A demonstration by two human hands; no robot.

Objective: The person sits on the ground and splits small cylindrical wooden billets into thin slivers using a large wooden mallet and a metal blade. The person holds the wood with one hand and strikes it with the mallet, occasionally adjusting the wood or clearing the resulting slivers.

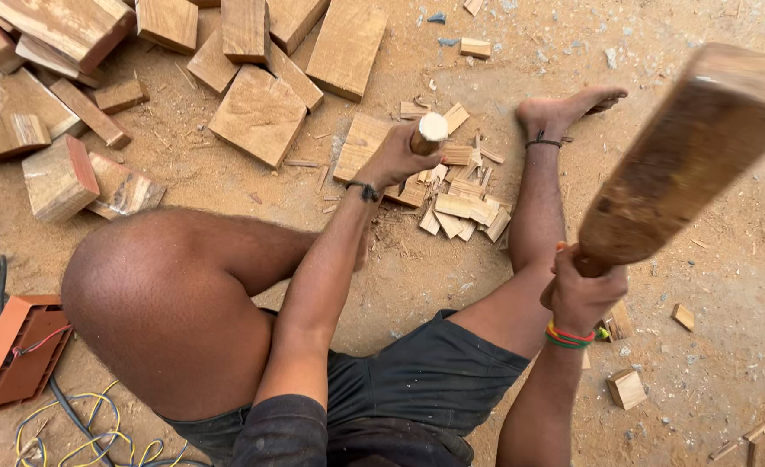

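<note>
A round wooden chisel handle (432, 131), pale and smooth at its flat top, stands upright over a flat wooden board (361, 145) that lies on the sandy ground; the blade end is hidden, so where it meets the wood cannot be told. The left hand (397, 159) is wrapped tight around this handle, fingers closed, a dark band at the wrist. Just right of the handle lies a heap of thin, pale wood chips (462, 201), rectangular and rough-edged, spilling off the board. Farther right of the handle and nearer the camera, the right hand (580, 297) is clenched around the narrow grip of a heavy wooden mallet (683, 159), a long, dark, worn club with a scuffed, blotchy face, raised and blurred; red, yellow and green bands ring that wrist. Beyond the handle, a bare foot (566, 110) rests on the sand with a dark cord at the ankle. Left of and beyond the handle, rough-sawn wooden blocks (259, 114) of tan grain lie scattered. Far to the left and below the handle sits an orange plastic case (15, 353) with yellow and blue wires (88, 428) coiled by it. Small offcuts (627, 388) lie right of the mallet hand.
</note>
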